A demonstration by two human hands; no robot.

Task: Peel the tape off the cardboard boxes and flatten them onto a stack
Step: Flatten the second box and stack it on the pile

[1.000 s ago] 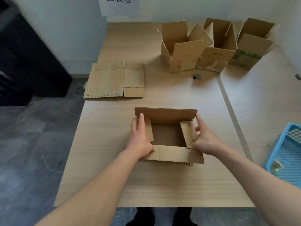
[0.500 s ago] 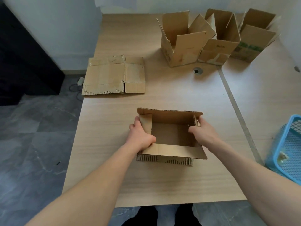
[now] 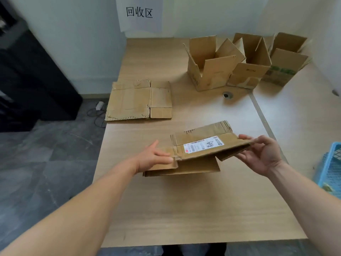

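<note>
A collapsed cardboard box [image 3: 199, 156] with a white shipping label on top is held just above the table's middle. My left hand [image 3: 154, 159] grips its left edge, thumb on top. My right hand [image 3: 262, 154] holds its right edge with the fingers underneath and the thumb above. A stack of flattened cardboard [image 3: 138, 100] lies at the table's left edge. Three open boxes stand at the back: the nearest box [image 3: 210, 71], a middle box [image 3: 247, 71], and a box with green print [image 3: 284, 65].
The wooden table [image 3: 184, 209] has a cable hole [image 3: 227, 94] near the open boxes. A blue plastic basket [image 3: 330, 174] sits at the right edge. A paper sign [image 3: 139, 12] hangs on the wall. Dark furniture stands on the floor to the left.
The box stood open on the table with both hands at its sides. Now it is folded flat, label side up, and lifted slightly between my hands.
</note>
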